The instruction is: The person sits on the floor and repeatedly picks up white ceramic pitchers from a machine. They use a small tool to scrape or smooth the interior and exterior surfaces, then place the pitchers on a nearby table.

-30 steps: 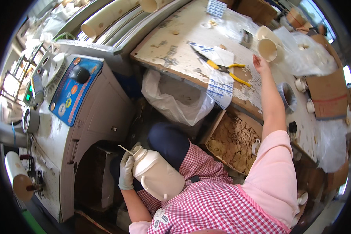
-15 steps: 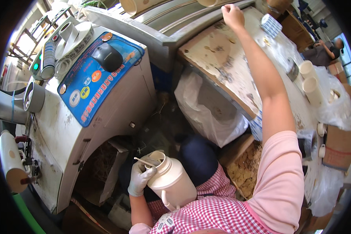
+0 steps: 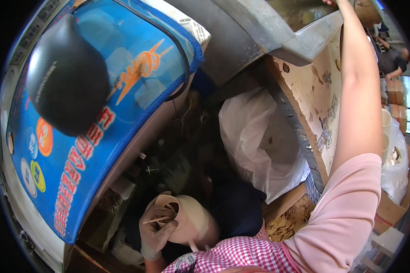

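My left hand [image 3: 156, 233], in a pale glove, grips the rim of a matte cream jug [image 3: 193, 220]. Fingers reach over the jug's open mouth, and a thin pale stick [image 3: 156, 220] lies between them. The jug leans on its side against my checked apron, mouth toward the left; a small handle or spout on its lower side is partly hidden. My right arm stretches far up and forward. At the top edge, by a grey trough [image 3: 300, 48], my right hand [image 3: 333, 2] is mostly cut off, so its grip cannot be made out.
A black computer mouse [image 3: 68, 77] sits on a blue printed mat [image 3: 136, 91] at the left. A white plastic bag [image 3: 250, 132] hangs below the worn table [image 3: 305, 95]. Beside my lap is a box of brown scraps [image 3: 287, 220]. Another person [image 3: 393, 59] is at the far right.
The view has swung closer to the mat and mouse. My right hand has moved from over the worn table to the trough at the top edge. My left hand still holds the jug.
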Demonstrator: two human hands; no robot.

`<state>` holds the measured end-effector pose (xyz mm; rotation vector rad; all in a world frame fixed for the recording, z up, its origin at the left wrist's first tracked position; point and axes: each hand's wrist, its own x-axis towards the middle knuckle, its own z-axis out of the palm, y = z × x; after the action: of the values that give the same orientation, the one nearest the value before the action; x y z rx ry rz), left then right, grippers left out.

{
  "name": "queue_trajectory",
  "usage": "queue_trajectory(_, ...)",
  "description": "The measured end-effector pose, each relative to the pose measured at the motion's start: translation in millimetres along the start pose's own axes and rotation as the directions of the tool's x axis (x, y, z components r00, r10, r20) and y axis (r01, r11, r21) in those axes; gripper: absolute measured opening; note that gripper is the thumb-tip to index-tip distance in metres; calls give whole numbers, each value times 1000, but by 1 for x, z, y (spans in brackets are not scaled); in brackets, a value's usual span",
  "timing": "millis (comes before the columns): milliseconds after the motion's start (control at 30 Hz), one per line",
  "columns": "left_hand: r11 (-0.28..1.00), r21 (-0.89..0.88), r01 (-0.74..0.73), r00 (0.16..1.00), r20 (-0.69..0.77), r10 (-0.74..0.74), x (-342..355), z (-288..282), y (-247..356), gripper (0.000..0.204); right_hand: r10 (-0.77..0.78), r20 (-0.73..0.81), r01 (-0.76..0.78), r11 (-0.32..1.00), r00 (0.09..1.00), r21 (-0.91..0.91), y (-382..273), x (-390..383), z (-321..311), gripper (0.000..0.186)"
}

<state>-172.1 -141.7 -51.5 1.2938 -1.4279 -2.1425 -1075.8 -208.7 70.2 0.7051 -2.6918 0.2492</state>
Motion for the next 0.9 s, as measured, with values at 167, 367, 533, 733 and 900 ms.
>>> queue_trajectory(167,985,98,-144,985,106,134,0,2,-5,39,310,-121,-194,807,943,558,-17,-32,-25,37)
queue_trajectory(367,961,44,-271,946,194,258,-14,-4,-9,40,500,-395,-87,697,771,712,-41,-135,-52,33)
queue_trajectory(533,954,23,-300,941,172,292,-28,-13,-21,35,516,-288,-272,757,807,594,-27,-229,-74,35)
queue_trajectory(733,937,119,-329,944,44,326,-48,-24,-40,34,481,216,-114,-232,850,966,-22,-316,-161,13)
queue_trajectory(900,806,59,-589,807,-11,591,-101,-38,-13,32,629,359,-129,-381,690,915,77,-457,-208,15)
